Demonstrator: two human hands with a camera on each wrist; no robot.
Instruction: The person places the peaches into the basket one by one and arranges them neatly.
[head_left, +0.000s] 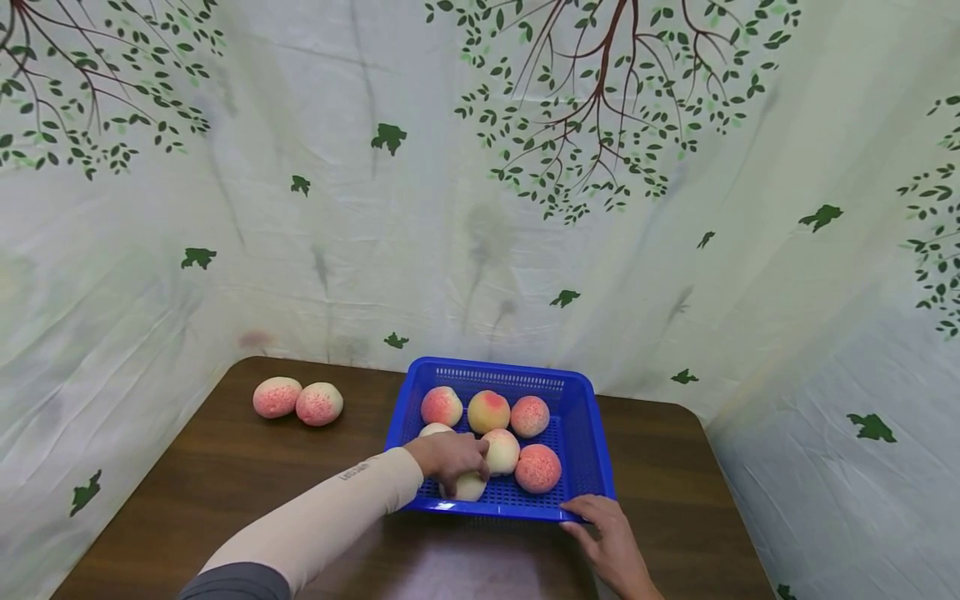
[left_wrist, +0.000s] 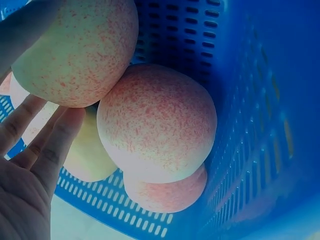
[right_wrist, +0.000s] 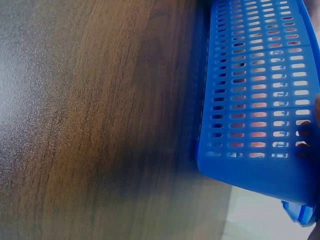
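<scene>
A blue plastic basket (head_left: 589, 442) with slotted walls holds several peaches in pink, yellow and cream. My left hand (head_left: 453, 458) reaches over its front left part. Between thumb and fingers it grips a pale, pink-speckled peach (left_wrist: 75, 55), partly covered by the hand in the head view. Beside that lies another speckled peach (left_wrist: 157, 122), near the basket wall. At the basket's front right corner, my right hand (head_left: 611, 537) pinches the rim, fingers on top and thumb below. Only a sliver of that hand shows in the right wrist view.
Two pink-and-cream peaches, a left one (head_left: 276, 397) and a right one (head_left: 320, 404), lie together on the brown wooden table (head_left: 337, 475), left of the basket. A pale cloth (head_left: 420, 208) printed with branches and leaves hangs behind the table and along its sides.
</scene>
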